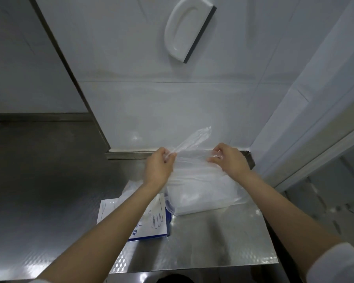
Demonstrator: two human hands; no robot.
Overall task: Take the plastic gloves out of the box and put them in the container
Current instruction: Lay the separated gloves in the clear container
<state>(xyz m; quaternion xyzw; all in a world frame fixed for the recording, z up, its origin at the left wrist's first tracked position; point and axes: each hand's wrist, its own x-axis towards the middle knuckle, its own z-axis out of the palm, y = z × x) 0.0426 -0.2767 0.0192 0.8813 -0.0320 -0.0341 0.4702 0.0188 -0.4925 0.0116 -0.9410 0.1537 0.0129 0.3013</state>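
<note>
Left hand (158, 167): our curled fingers pinch one end of the plastic gloves (192, 139), at frame centre.
Right hand (229, 160): we pinch the other end, fingers bent.
Plastic gloves: stretched between both hands, above the container (192, 210).
Container: clear, on the steel table (213, 242).
Box (149, 227): lower left of the container, under our left forearm.
</note>
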